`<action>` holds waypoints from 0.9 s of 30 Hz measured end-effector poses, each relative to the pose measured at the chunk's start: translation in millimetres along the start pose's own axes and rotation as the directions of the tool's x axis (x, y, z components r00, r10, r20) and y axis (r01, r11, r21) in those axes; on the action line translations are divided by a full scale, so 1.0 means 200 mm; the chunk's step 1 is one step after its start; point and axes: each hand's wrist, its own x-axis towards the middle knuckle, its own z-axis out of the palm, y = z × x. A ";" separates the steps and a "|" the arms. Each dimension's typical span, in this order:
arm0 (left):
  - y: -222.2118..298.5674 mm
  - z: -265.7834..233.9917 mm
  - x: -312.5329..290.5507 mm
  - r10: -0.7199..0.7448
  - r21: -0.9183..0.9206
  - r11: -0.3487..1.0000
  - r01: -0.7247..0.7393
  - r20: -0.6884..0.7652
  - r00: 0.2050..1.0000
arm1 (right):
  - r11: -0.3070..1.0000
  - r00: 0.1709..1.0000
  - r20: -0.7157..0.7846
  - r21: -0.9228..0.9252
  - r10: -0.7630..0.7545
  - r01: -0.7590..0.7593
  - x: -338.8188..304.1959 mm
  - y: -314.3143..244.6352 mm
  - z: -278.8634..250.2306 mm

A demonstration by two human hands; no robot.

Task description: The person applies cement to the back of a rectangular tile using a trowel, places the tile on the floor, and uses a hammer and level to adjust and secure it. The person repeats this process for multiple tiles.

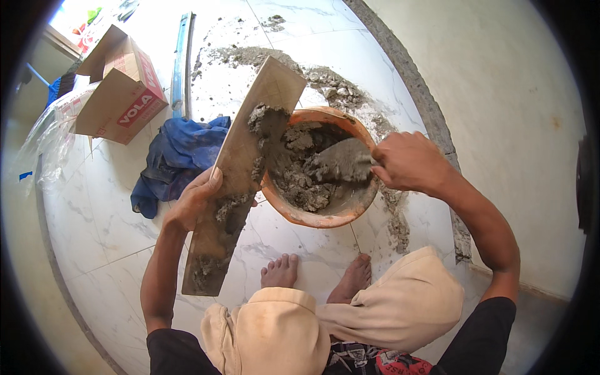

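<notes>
My left hand (pixel 197 199) grips a long, narrow tile strip (pixel 240 153) by its left edge, thumb on the upper face. The strip is tilted, its far end beside the bucket's left rim, and lumps of wet grey mortar (pixel 265 125) stick to its face. In my right hand (pixel 409 161) is a trowel (pixel 347 161), fingers wrapped round its handle, which they mostly hide. The mortar-coated blade reaches into an orange bucket (pixel 319 220) holding more grey mortar (pixel 306 181).
A blue cloth (pixel 178 153) lies left of the strip. Behind it stand an open cardboard box (pixel 128 94) and a long blue level-like bar (pixel 181 62). Spilled mortar (pixel 340 87) litters the marbled floor tiles (pixel 100 219). A pale wall (pixel 500 81) rises on the right.
</notes>
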 end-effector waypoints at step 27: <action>-0.07 0.02 0.03 -0.031 -0.116 0.991 0.068 0.291 0.956 | 0.979 0.387 -0.913 0.179 0.127 0.100 -0.02 -0.17 0.61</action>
